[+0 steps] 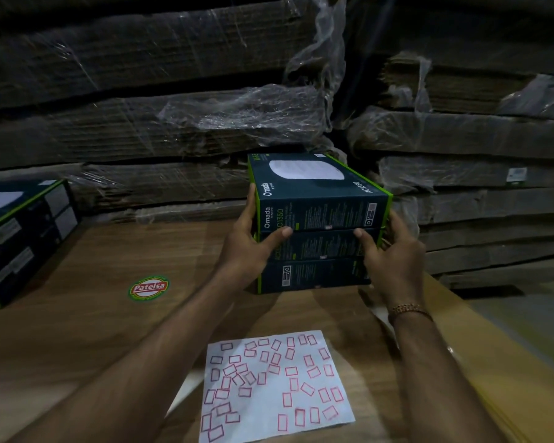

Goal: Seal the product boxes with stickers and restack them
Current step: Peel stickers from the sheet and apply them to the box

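A stack of three dark product boxes with green edges stands on the brown cardboard surface (77, 314). The top box (314, 193) shows a white round device on its lid. My left hand (250, 247) grips the stack's left side, thumb on the front by the top box's lower edge. My right hand (387, 260) grips the right side, thumb likewise on the front. Nearer to me lies a white sheet (275, 388) covered with several small red-bordered stickers. Another stack of the same boxes (23, 238) sits at the far left, partly cut off.
Shrink-wrapped piles of flattened cardboard (173, 123) rise like a wall right behind the boxes and to the right. A round red and green logo (148, 288) is printed on the cardboard surface. The surface's right edge (480, 362) drops to the floor.
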Available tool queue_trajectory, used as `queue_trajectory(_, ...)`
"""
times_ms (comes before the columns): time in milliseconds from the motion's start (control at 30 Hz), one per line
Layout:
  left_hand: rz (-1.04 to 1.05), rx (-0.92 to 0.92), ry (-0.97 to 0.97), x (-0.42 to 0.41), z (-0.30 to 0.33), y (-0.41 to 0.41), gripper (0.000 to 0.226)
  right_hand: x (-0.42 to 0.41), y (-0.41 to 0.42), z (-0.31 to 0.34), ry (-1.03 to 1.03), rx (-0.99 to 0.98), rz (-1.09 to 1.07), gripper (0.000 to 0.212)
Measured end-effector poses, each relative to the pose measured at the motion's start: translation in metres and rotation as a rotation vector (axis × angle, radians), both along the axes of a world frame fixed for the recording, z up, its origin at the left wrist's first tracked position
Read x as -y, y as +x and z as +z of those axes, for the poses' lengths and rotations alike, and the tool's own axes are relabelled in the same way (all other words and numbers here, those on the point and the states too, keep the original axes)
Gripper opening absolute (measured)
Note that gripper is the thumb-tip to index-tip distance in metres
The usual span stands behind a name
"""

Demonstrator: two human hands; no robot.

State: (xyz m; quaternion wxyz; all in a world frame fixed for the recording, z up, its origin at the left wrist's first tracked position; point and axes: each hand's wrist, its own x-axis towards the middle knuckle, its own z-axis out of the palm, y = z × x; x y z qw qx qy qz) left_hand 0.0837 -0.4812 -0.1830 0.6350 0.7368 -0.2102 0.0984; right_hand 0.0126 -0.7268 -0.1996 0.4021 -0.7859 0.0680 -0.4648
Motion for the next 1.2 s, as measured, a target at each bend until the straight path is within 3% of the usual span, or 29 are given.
queue_trajectory(267, 0.021, 0.050, 0.079, -0.006, 0.003, -0.003, 0.111, -0.003, 0.002, -0.002, -0.010, 0.034, -0.014, 0.054)
queue_trajectory(433, 0.132, 0.092, 0.162, -0.025, 0.004, -0.011, 0.108, -0.013, 0.004, -0.004, -0.073, 0.015, -0.149, 0.094)
queue_trajectory(533, 0.194, 0.096, 0.177, -0.038, 0.001, -0.019, 0.092, -0.018, 0.005, -0.005, -0.297, 0.043, -0.257, 0.100)
queue_trajectory(667, 0.250, 0.167, 0.195, -0.068, 0.000, -0.033, 0.078, -0.042, 0.002, -0.001, -0.513, 0.061, -0.311, 0.090)
queue_trajectory(767, 0.293, 0.229, 0.202, -0.100, 0.004, -0.043, 0.081, -0.080, -0.006, 0.002, -0.687, 0.140, -0.171, 0.074)
queue_trajectory(867, 0.337, 0.305, 0.287, -0.136, 0.011, -0.059, 0.071, -0.128, -0.014, 0.007, -0.801, 0.169, 0.006, 0.054)
queue_trajectory(1000, 0.443, 0.418, 0.299, -0.192, 0.021, -0.081, 0.050, -0.200, -0.026, 0.021, -0.672, 0.129, 0.215, 0.027)
queue_trajectory(1200, 0.610, 0.502, 0.347, -0.296, 0.034, -0.105, 0.042, -0.308, -0.035, 0.038, -0.566, -0.063, 0.402, 0.027)
